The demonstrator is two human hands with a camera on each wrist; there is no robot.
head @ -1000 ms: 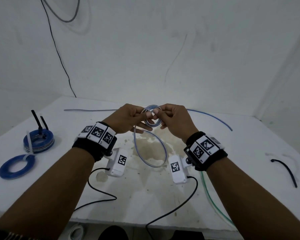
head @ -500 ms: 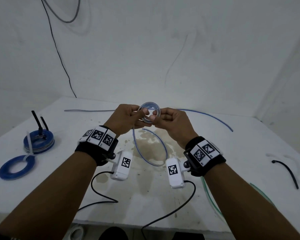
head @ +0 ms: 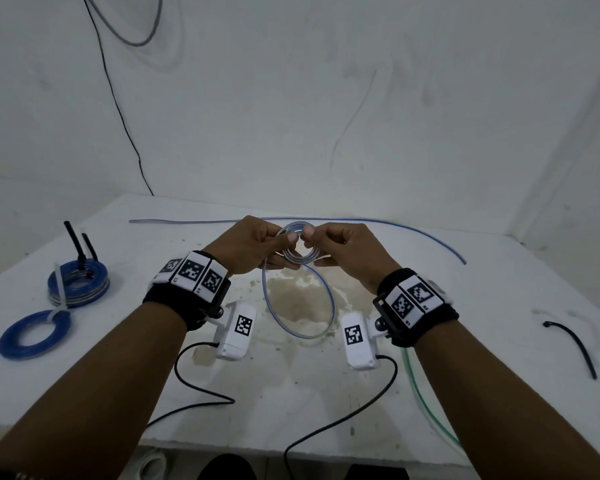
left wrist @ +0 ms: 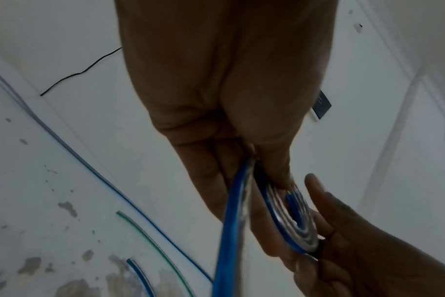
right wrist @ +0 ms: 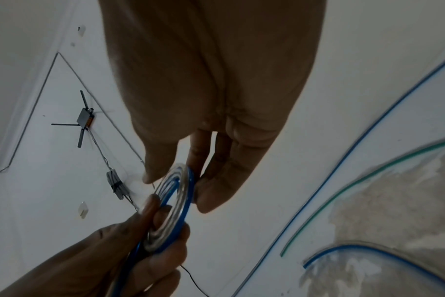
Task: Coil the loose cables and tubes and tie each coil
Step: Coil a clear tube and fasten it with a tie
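Note:
A small coil of clear tube with a blue stripe [head: 298, 245] is held upright above the white table [head: 326, 393]. My left hand [head: 257, 245] pinches its left side and my right hand [head: 340, 245] pinches its right side, thumbs nearly meeting on top. In the left wrist view the coil [left wrist: 290, 225] sits between my left fingers, with the right hand's fingers [left wrist: 325, 213] beside it. The right wrist view shows the coil [right wrist: 173, 205] edge-on between both hands. A large loose loop of the same tube [head: 298, 306] hangs down to the table; the tube's tail [head: 426, 237] runs along the far edge.
Two tied blue coils lie at the left: a stacked one [head: 78, 284] with black ties sticking up, and a flat one [head: 33, 334]. A green tube [head: 430, 407] runs off the front right edge. A black zip tie [head: 572, 344] lies at the right. Wrist-camera cables trail forward.
Both hands have drawn slightly nearer and lower with the coil. The hanging loop now looks larger and rounder.

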